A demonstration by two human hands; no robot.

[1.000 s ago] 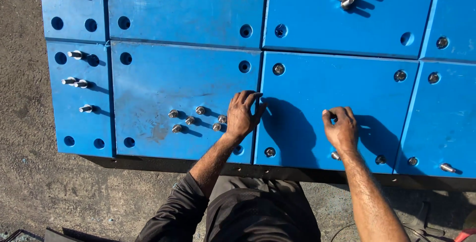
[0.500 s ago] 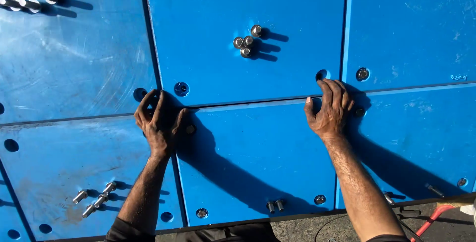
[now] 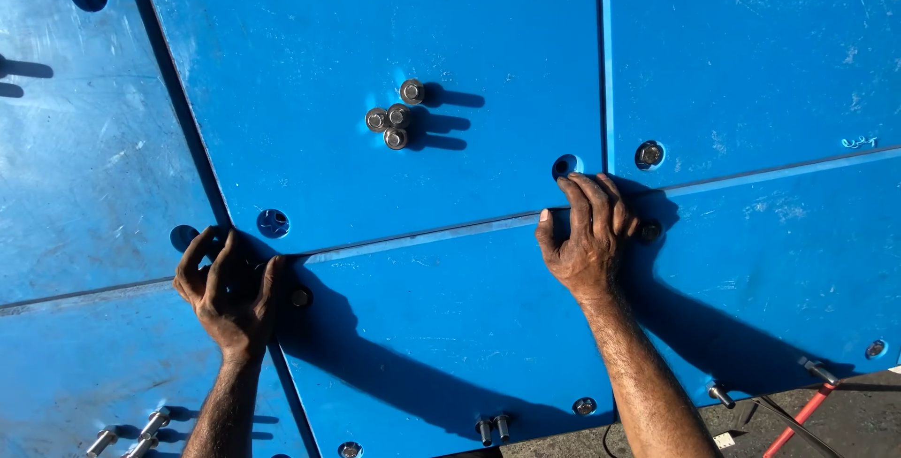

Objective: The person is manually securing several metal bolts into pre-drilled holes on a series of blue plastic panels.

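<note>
From the head camera, the left hand [image 3: 228, 291] and the right hand [image 3: 589, 237] each curl their fingers over the upper edge of a blue panel [image 3: 450, 345], gripping it where it meets the panel above [image 3: 375, 64]. Bolts already sit in several corner holes [image 3: 649, 153], while others [image 3: 565, 166] are empty. A cluster of loose bolts [image 3: 394, 120] stands unused, so fastening looks only partly done.

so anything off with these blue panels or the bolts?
Mostly loose hardware. Four bolts stand in a cluster on the upper panel, not in holes. Nearby holes differ: one by the right hand is empty, its neighbour has a bolt. The left hand grips a panel corner at the seam.
</note>
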